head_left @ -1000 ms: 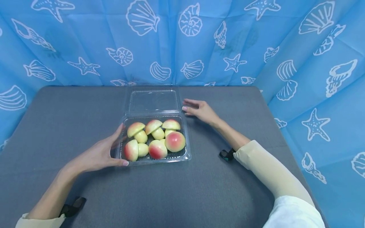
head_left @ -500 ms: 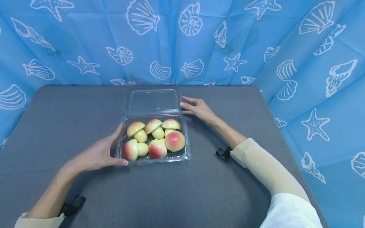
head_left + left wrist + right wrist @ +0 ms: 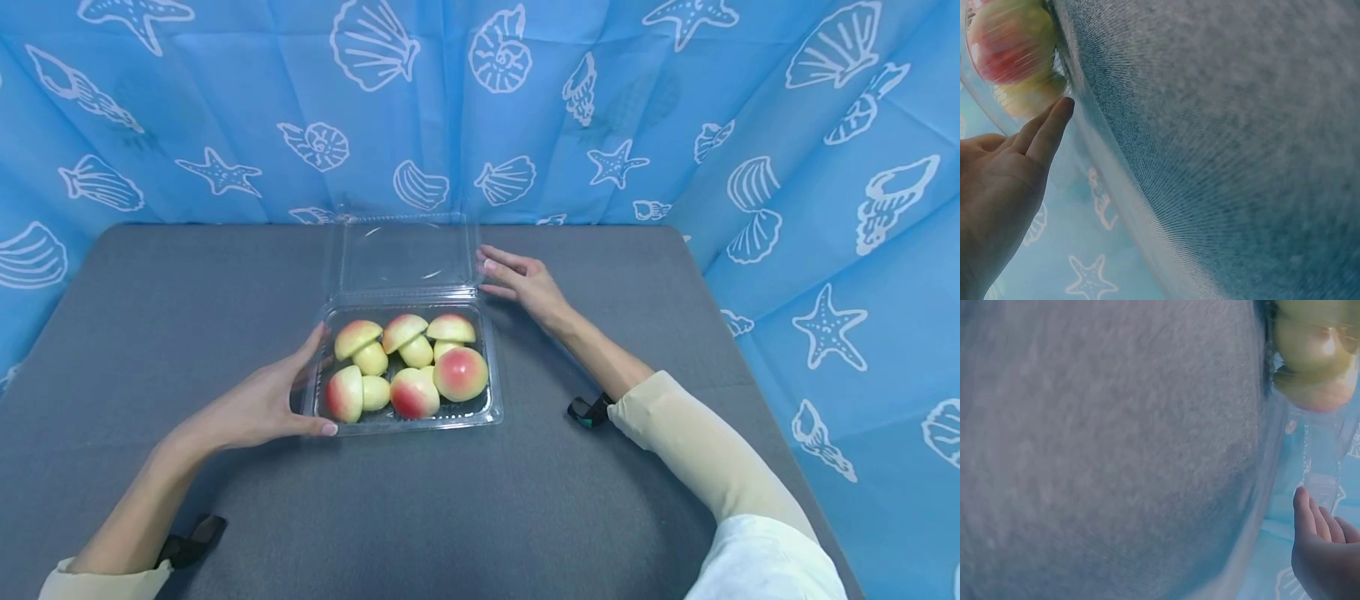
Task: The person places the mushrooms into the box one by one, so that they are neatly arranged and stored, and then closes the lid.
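A clear plastic clamshell container holds several mushroom-shaped pieces, yellow with red-tinged caps. Its lid is hinged at the back and leans upward, tilted back. My left hand spans the container's left side with straight fingers; the thumb touches the front left corner and the forefinger lies along the left wall. At the lid's right edge, my right hand pinches the plastic between thumb and fingers. In the right wrist view its fingers reach toward the clear lid.
A grey cloth-covered table lies under everything. Behind it and along the right hangs a blue curtain with white shells and starfish. Black straps show at both wrists.
The lid has swung up from lying nearly flat, and its far edge stands higher. My right hand has shifted slightly up with it. The left hand and the mushroom-shaped pieces stay put.
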A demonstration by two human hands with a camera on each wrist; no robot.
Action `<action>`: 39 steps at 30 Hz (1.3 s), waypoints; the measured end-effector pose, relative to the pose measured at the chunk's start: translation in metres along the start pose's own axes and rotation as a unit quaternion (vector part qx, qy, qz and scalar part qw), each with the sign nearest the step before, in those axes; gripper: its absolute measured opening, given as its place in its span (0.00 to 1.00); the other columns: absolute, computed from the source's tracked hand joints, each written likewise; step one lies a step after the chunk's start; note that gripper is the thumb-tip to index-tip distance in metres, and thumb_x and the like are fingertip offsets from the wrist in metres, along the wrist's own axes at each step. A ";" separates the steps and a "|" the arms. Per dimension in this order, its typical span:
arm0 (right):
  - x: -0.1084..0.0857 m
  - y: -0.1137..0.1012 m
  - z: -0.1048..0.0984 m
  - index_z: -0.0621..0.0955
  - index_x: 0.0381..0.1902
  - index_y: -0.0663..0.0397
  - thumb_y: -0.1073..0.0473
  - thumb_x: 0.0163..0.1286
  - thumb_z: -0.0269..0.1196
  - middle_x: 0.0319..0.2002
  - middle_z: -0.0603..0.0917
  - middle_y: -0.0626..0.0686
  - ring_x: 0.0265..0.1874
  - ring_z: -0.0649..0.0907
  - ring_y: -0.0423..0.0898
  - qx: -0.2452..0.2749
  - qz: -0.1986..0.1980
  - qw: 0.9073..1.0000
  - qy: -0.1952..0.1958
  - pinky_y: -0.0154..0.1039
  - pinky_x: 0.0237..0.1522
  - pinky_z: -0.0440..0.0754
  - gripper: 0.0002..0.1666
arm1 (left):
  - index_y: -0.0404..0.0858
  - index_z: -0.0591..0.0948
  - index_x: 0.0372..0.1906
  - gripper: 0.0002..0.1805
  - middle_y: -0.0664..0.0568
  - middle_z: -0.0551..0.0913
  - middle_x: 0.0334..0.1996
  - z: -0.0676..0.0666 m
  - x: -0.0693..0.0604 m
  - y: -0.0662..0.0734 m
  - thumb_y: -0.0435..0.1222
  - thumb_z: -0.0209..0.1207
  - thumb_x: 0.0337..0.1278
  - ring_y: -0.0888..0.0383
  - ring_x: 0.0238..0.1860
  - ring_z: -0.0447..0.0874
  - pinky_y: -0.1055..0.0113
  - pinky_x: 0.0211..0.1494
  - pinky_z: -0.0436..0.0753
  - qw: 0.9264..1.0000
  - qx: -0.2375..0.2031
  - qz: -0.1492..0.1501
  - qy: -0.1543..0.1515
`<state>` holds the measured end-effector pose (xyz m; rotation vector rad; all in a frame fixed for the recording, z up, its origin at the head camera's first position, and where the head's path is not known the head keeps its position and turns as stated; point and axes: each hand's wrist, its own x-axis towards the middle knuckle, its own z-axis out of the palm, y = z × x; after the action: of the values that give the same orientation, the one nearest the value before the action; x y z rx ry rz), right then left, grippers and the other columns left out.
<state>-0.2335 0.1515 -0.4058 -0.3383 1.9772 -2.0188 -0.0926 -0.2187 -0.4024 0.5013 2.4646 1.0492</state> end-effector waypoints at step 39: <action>-0.033 -0.036 0.005 0.74 0.64 0.71 0.59 0.79 0.52 0.59 0.78 0.70 0.58 0.80 0.62 -0.008 -0.089 0.996 0.027 0.47 0.58 0.79 0.24 | 0.44 0.29 0.79 0.72 0.36 0.38 0.79 -0.004 0.004 0.004 0.52 0.74 0.46 0.33 0.71 0.59 0.42 0.62 0.74 0.999 -0.032 0.010 -0.010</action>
<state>-0.2028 0.1592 -0.3690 -0.4851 2.0621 -2.1418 -0.0975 -0.2165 -0.3975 0.5147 2.4043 1.1218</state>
